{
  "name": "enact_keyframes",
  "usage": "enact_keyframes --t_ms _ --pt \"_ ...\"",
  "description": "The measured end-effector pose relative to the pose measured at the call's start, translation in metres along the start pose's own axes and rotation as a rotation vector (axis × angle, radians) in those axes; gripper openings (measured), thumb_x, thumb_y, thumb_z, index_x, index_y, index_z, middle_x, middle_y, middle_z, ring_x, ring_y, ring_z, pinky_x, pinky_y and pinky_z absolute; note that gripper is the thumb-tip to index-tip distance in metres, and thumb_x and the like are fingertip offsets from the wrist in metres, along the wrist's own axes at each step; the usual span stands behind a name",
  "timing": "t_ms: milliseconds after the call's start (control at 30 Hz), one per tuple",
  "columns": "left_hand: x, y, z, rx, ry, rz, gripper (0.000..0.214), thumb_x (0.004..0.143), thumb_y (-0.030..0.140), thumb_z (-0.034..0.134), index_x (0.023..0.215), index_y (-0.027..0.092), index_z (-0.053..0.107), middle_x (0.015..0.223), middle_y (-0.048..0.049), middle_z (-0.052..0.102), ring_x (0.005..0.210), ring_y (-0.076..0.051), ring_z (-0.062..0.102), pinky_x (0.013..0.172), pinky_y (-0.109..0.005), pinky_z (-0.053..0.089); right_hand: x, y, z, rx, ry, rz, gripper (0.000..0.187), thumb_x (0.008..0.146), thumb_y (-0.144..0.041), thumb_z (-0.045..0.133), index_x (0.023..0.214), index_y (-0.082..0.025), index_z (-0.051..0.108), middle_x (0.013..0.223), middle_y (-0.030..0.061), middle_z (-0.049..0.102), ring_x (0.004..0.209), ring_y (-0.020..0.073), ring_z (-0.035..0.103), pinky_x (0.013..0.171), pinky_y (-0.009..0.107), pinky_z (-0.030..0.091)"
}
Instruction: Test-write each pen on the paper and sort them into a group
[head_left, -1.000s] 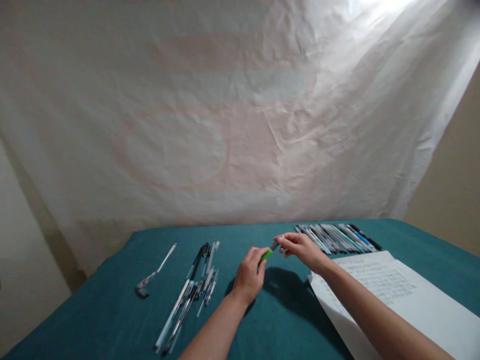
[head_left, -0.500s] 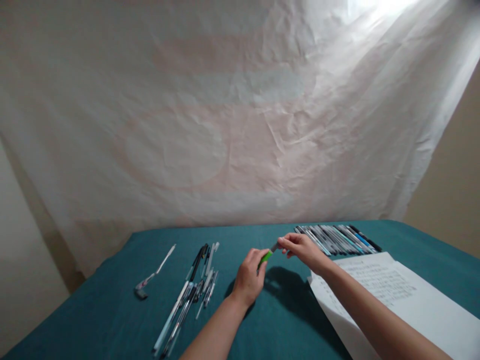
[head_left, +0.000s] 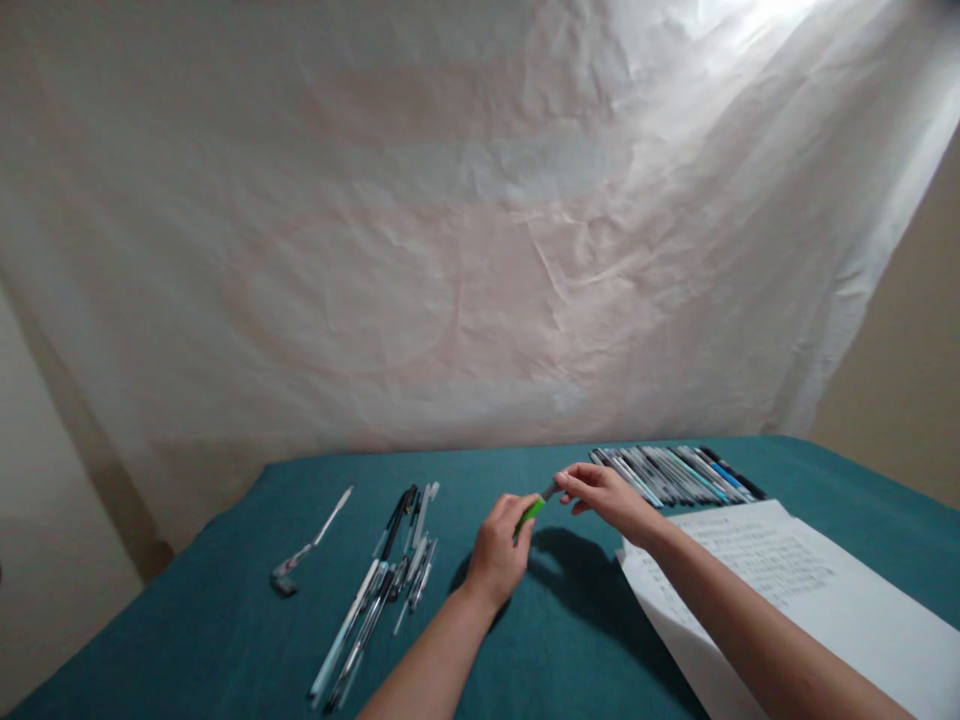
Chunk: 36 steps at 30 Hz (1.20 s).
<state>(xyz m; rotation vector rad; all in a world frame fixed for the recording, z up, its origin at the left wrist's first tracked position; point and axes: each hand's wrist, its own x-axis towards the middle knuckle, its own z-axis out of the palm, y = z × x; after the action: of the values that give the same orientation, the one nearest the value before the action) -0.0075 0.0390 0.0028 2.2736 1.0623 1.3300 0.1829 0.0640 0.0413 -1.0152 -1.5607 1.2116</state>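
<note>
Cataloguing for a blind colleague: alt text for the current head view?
Left hand and right hand hold a slim green and grey object over teal cloth. A loose pen cluster lies left; a pen row and paper with writing, right.

The left hand [head_left: 499, 548] is covering the near end of the green piece [head_left: 532, 511]. The right forearm [head_left: 727, 605] is hiding part of the papers [head_left: 855, 600], whose writing [head_left: 780, 562] is appearing too small to read.

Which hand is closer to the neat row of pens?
Right. The right hand is near the left end of the row of pens; the left hand is farther off, to the left.
</note>
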Motion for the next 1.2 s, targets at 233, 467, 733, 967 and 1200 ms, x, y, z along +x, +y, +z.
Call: enact_keyframes --t_ms 233,467,733,967,1200 --pt "0.000 0.001 -0.001 -0.015 -0.003 0.000 0.033 0.082 0.010 0.044 0.112 0.023 0.053 0.098 -0.0050 0.057 0.092 -0.016 0.053 0.083 -0.031 0.043 0.001 0.003 0.000 0.036 0.011 -0.008 0.036 0.071 -0.046 0.059 0.088 -0.015 0.065 0.081 0.0058 0.064 0.076 0.0159 0.058 0.062 0.026 0.046" --pt "0.001 0.003 0.000 -0.045 0.016 -0.029 0.033 0.082 0.011 0.045 0.111 0.023 0.055 0.096 -0.0048 0.058 0.091 -0.016 0.054 0.083 -0.031 0.044 -0.001 0.001 0.001 0.137 -0.025 0.035 0.037 0.071 -0.047 0.059 0.092 -0.017 0.064 0.090 0.0060 0.063 0.079 0.0160 0.057 0.062 0.026 0.047" --pt "0.001 0.002 0.005 -0.160 0.006 -0.167 0.034 0.078 0.013 0.051 0.109 0.023 0.058 0.093 -0.0037 0.058 0.087 -0.015 0.056 0.076 -0.028 0.047 0.001 0.007 0.003 0.122 0.075 0.027 0.036 0.067 -0.048 0.063 0.081 -0.016 0.067 0.078 0.0049 0.064 0.075 0.0157 0.057 0.060 0.025 0.045" --pt "0.002 0.002 0.010 -0.255 0.024 -0.238 0.033 0.075 0.015 0.055 0.107 0.021 0.060 0.090 -0.0038 0.058 0.084 -0.015 0.058 0.074 -0.027 0.049 -0.001 0.001 0.010 0.241 0.005 0.009 0.044 0.070 -0.050 0.060 0.100 -0.018 0.064 0.104 0.0096 0.061 0.088 0.0189 0.057 0.067 0.028 0.047" --pt "0.003 -0.001 0.015 -0.348 0.059 -0.300 0.028 0.071 0.015 0.060 0.098 0.016 0.064 0.087 -0.0059 0.064 0.079 -0.016 0.061 0.073 -0.029 0.050 -0.001 0.004 0.011 0.139 0.118 0.024 0.039 0.068 -0.049 0.061 0.084 -0.014 0.068 0.090 0.0097 0.066 0.083 0.0190 0.058 0.061 0.025 0.044"
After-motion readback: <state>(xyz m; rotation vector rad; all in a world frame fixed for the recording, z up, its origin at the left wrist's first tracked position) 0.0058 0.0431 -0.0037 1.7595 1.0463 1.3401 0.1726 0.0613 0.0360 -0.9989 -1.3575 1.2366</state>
